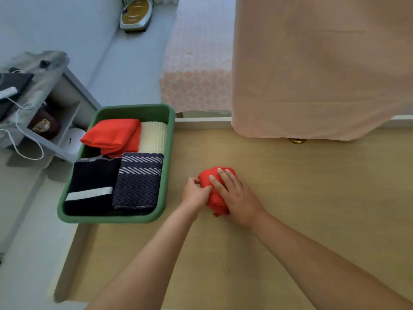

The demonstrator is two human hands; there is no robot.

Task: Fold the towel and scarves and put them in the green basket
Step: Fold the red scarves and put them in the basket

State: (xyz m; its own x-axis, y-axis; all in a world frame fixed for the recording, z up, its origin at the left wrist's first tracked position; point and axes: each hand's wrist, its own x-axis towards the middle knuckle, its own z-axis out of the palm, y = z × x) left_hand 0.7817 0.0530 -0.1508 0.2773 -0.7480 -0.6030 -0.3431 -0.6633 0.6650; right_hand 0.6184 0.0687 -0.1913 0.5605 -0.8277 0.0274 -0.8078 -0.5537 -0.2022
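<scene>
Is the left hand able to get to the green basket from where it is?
Probably yes. The left hand rests on the red scarf on the table, and the green basket sits just to its left. Nothing lies between them, and the basket is open on top.

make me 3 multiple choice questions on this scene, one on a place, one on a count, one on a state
1. Where does the red cloth under the hands lie?
A. in the basket
B. on the table
C. on the floor

2. How many folded items lie in the basket?
A. two
B. four
C. six

3. What is the right hand doing?
A. pressing flat on the red cloth
B. hanging off the table
C. gripping the basket rim

Answers:
1 B, the cloth rests on the wooden table, right of the basket.
2 B, a red, a cream, a black and a zigzag piece show.
3 A, its fingers lie spread over the cloth while the left hand pinches its edge.
</scene>
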